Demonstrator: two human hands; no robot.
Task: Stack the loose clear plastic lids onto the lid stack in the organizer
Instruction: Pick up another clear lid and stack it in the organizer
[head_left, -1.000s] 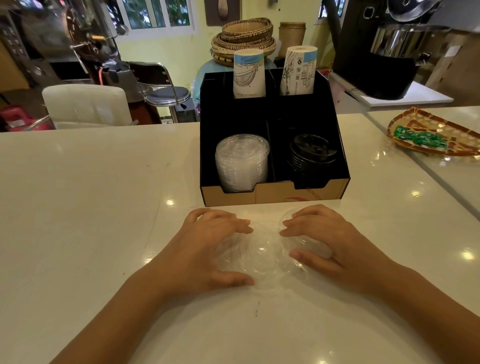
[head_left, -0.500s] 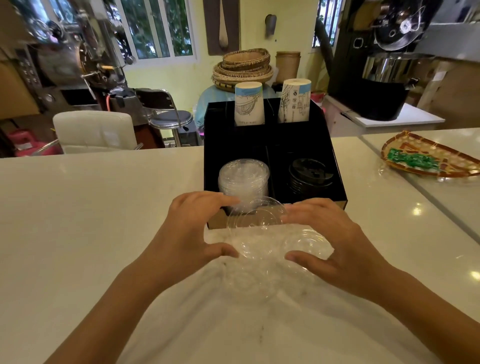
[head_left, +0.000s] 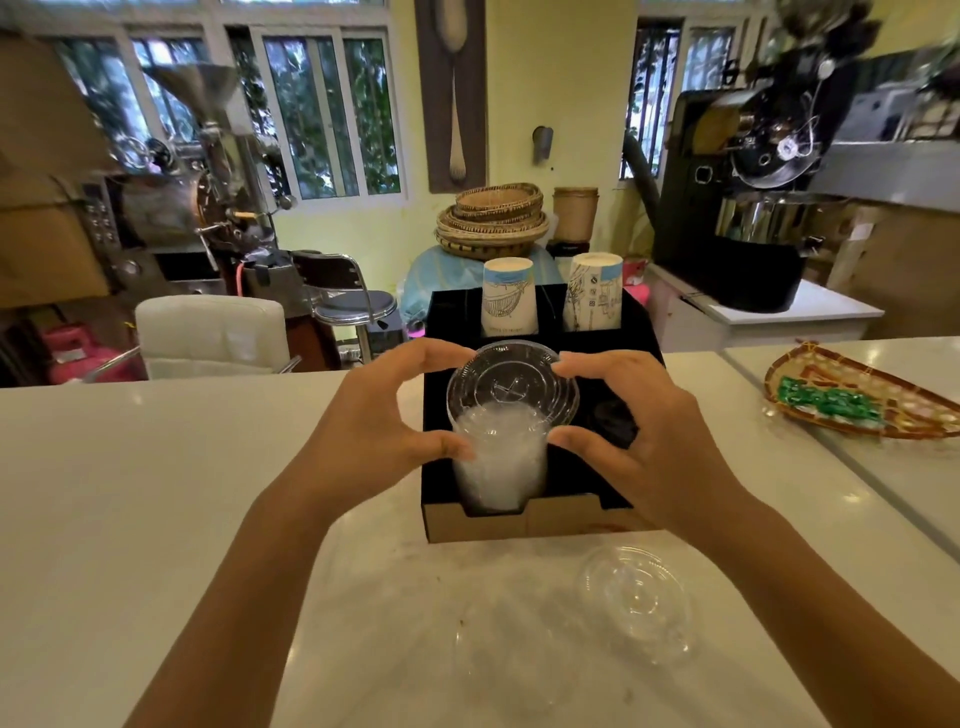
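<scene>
A clear plastic lid (head_left: 511, 387) is held flat between both hands, just above the stack of clear lids (head_left: 500, 457) in the front left compartment of the black organizer (head_left: 535, 519). My left hand (head_left: 371, 415) grips the lid's left rim with thumb and fingers. My right hand (head_left: 631, 423) grips its right rim the same way. I cannot tell whether the lid touches the stack. Two more loose clear lids lie on the white counter in front of the organizer, one at the right (head_left: 636, 600) and a fainter one near the middle (head_left: 511, 660).
Black lids (head_left: 615, 415) sit in the organizer's front right compartment, partly behind my right hand. Two paper cup stacks (head_left: 509, 296) stand in its back compartments. A woven tray (head_left: 857, 397) with green packets lies on the counter at the right. Chairs and machines stand beyond the counter.
Both hands lifted one clear lid off the counter and carried it forward and up over the lid stack. The other loose lids stayed on the counter. The camera tilted up.
</scene>
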